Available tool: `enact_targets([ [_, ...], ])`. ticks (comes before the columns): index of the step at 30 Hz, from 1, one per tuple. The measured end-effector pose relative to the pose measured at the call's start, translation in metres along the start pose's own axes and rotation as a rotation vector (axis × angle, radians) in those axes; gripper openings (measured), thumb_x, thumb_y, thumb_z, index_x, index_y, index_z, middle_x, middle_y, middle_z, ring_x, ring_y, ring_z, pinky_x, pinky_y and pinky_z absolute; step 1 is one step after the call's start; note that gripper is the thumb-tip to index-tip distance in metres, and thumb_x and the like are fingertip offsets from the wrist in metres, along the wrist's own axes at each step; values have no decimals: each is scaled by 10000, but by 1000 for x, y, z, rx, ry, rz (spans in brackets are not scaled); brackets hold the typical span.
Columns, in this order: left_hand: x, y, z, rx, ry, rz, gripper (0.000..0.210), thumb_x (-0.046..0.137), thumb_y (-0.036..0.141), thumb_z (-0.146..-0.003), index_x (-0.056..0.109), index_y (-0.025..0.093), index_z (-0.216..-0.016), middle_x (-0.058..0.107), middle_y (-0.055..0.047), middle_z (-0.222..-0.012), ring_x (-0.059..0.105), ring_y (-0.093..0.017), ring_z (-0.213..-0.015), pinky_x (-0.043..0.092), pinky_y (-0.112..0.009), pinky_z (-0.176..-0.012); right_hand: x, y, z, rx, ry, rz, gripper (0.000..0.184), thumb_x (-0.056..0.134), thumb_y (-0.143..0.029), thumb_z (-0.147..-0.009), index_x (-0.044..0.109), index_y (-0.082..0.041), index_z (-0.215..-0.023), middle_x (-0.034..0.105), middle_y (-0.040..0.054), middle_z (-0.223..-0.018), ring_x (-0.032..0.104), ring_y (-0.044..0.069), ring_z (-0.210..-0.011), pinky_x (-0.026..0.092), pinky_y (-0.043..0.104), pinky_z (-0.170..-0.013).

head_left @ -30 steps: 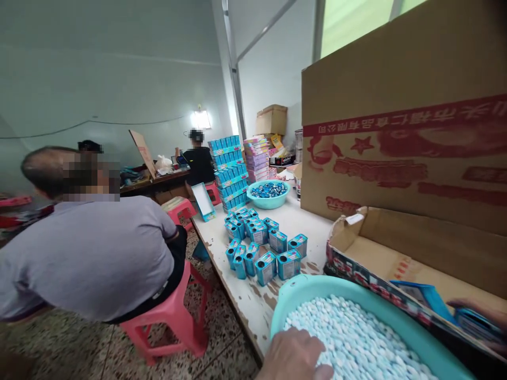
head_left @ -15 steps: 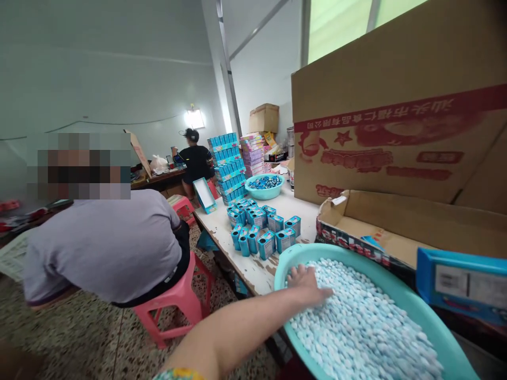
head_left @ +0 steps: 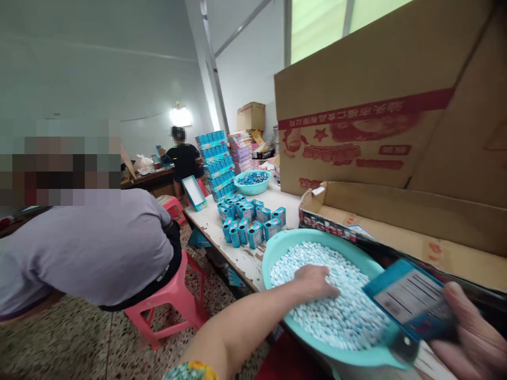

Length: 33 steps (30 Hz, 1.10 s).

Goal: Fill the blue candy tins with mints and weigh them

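A turquoise plastic basin [head_left: 273, 244] is filled with small pale blue and white candies [head_left: 344, 322]. My left hand [head_left: 313, 281] is down in them with its fingers curled under, the fingertips hidden among the pieces. My right hand [head_left: 471, 332] grips a blue printed box [head_left: 412, 298], tilted over the basin's right rim, with the thumb on its near end. Below the box, at the rim, shows a dark shiny piece [head_left: 404, 348] whose kind I cannot make out.
Several small blue boxes [head_left: 253, 216] with round holes stand on the white table [head_left: 206, 216]. Behind them are stacked blue display trays [head_left: 216, 163] and a basin of blue-wrapped pieces [head_left: 253, 182]. An open carton [head_left: 396, 232] lies right. A person [head_left: 99, 248] sits left on a pink stool [head_left: 174, 301].
My left hand has gone from spread fingers on the candies to curled in them, farther from the basin's left rim. My right hand has come into view with the blue box, now tilted. The view has shifted right.
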<state>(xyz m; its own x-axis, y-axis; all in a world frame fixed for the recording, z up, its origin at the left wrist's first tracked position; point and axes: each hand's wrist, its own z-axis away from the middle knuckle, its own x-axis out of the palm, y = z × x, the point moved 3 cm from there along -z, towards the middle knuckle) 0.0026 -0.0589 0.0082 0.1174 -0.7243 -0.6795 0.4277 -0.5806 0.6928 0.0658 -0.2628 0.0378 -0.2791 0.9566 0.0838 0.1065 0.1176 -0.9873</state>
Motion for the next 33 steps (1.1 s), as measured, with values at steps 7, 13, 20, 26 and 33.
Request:
enact_targets([
  [7, -19, -6, -9, -55, -13, 562, 285, 662, 376, -611, 548, 194, -798, 508, 25, -558, 463, -114, -440, 305, -208, -399, 28, -2, 16, 165, -74, -87, 493, 806, -477, -596, 646, -192, -965, 686, 28, -857, 637, 216, -751, 511, 327, -691],
  [13, -58, 29, -6, 57, -3, 954, 334, 675, 393, -610, 497, 189, -804, 516, 37, -621, 468, -67, -428, 251, -159, -368, 50, -15, 10, -68, -70, 382, 396, 772, -435, -631, 643, -189, -913, 644, 2, -785, 588, 195, -736, 453, 296, -684],
  [20, -65, 48, -18, 100, 181, 1428, 328, 735, 264, -540, 475, 174, -719, 541, 38, -595, 548, -112, -489, 469, -244, -508, 102, -23, 9, -226, -111, 628, 316, 763, -338, -659, 650, -212, -925, 681, 20, -871, 621, 216, -801, 438, 297, -720],
  [26, -65, 42, -23, 112, 222, 1420, 350, 737, 301, -561, 491, 189, -783, 571, 30, -612, 572, -143, -497, 443, -246, -479, 109, -28, 3, -207, -115, 685, 296, 765, -325, -658, 665, -225, -918, 696, 19, -897, 633, 224, -827, 431, 290, -712],
  [33, -69, 51, -21, 243, 202, 1374, 343, 724, 373, -634, 450, 169, -601, 460, 54, -481, 478, -92, -420, 416, -229, -478, 106, -32, -3, -184, -76, 656, 310, 739, -358, -688, 656, -211, -948, 682, 25, -850, 615, 210, -770, 431, 275, -661],
])
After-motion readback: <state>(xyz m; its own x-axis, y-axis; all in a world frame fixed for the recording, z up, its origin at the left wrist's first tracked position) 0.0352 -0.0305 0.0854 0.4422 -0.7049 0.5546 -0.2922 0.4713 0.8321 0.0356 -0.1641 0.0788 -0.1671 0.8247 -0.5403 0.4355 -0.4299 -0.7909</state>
